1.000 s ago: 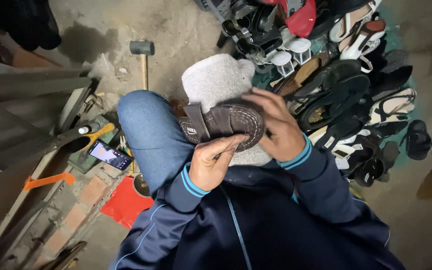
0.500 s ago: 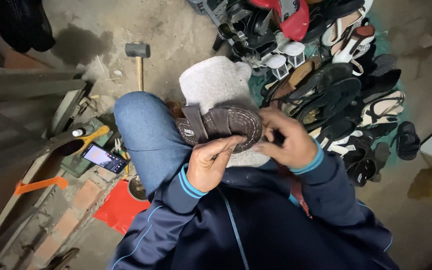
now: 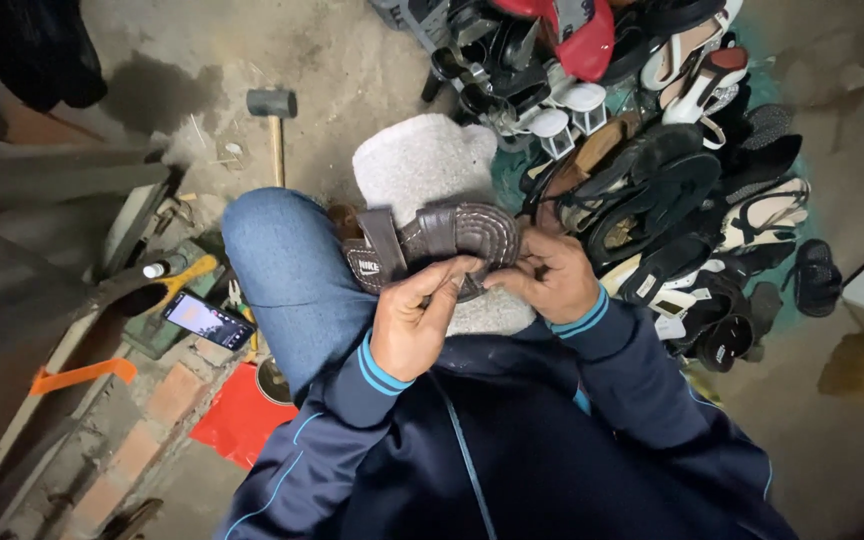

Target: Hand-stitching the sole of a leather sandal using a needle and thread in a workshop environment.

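A brown sandal point(image 3: 432, 245) with pale stitching along its edge lies across the person's lap, against a blue-jeaned knee point(image 3: 292, 270) and over a grey stone-like block point(image 3: 427, 165). Both hands are clamped on it: the left hand point(image 3: 414, 325) grips the near edge with the thumb pressed on the sole, and the right hand point(image 3: 550, 275) pinches the rounded end, its fingers curled under. The two hands sit close together, almost touching. Dark blue sleeves with light blue cuffs run back toward the camera.

Beyond the block, on the concrete floor point(image 3: 352, 60), lies a hammer point(image 3: 274, 125) with a wooden handle. To the right spreads a heap of shoes and sandals point(image 3: 672, 200), black, white and red. To the left lie a lit phone point(image 3: 208, 320), a yellow-handled tool point(image 3: 177, 280), an orange strap point(image 3: 82, 375), bricks and a red sheet point(image 3: 242, 420).
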